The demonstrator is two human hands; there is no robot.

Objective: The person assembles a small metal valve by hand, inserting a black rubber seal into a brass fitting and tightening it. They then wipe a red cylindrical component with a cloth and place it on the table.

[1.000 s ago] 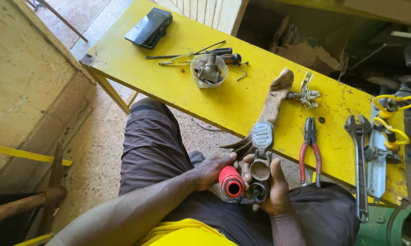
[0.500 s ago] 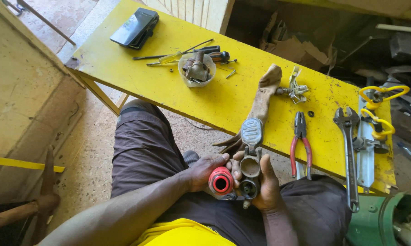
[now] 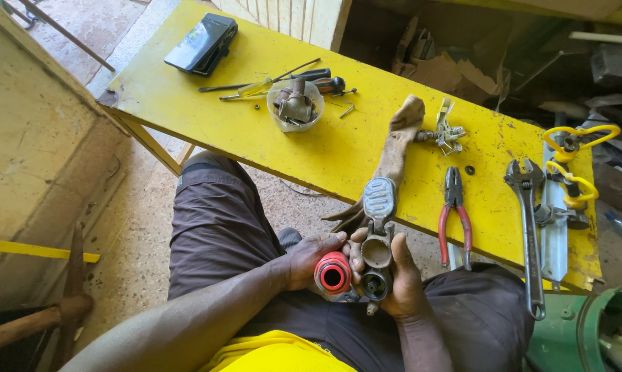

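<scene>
While the left hand [image 3: 311, 258] grips a red tube [image 3: 332, 273], the right hand [image 3: 400, 282] is clamped on a grey metal fitting [image 3: 377, 258]; both parts are held over the lap, just below the near edge of the yellow counter [image 3: 208, 124]. On that counter, red-handled pliers [image 3: 454, 213] and a pipe wrench [image 3: 528, 227] lie right of the fitting.

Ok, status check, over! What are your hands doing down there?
Left hand grips red cap. Right hand holds grey metal part, fingers wrapped. Yellow bench just ahead, pliers nearest. Nothing between the hands.
</scene>
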